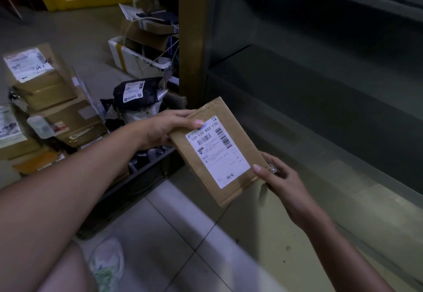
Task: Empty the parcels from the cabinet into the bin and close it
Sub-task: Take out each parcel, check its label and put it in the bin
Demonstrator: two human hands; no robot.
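left hand (163, 129) and right hand (282, 183) each grip one brown parcel (217, 152) before the cabinet (320, 99); visible shelves look bare, bin (137, 186) part-filled, drop and closing left.

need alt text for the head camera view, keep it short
A flat brown parcel with a white label is held by the left hand at its upper corner and the right hand at its lower corner, before a dark open cabinet. At left are a dark bin and stacked cardboard boxes.
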